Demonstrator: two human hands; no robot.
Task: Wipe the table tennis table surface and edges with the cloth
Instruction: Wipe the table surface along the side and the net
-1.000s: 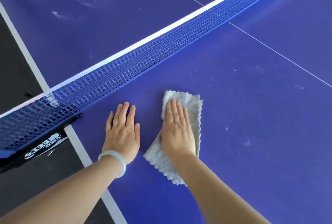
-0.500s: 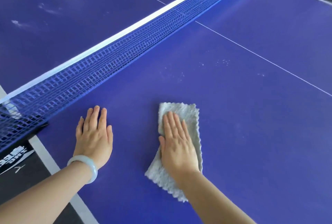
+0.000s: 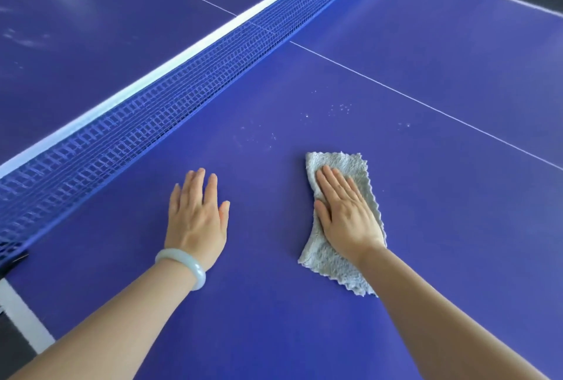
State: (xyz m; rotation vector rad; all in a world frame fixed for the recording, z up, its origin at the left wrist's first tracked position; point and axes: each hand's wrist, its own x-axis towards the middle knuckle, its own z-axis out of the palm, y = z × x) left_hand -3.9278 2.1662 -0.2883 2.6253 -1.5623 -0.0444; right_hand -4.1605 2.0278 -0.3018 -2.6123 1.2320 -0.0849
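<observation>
Wiping pass beside the net (image 3: pixel 152 111).
Left hand (image 3: pixel 196 218) flat and spread on the blue desk (image 3: pixel 457 242), bracing; right hand (image 3: pixel 347 215), fingers straight, presses the grey cloth (image 3: pixel 323 262) (mid-desk, centre line (image 3: pixel 426 106) to its right). Even pressure forward should catch those white specks (image 3: pixel 339 107) ahead.

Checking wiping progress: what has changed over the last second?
The right hand has slid the cloth along the net, away from the white side line toward the pale specks; left hand moved the same way over the table. Unchanged: both hands flat, right pressing the cloth, left on bare surface.
</observation>
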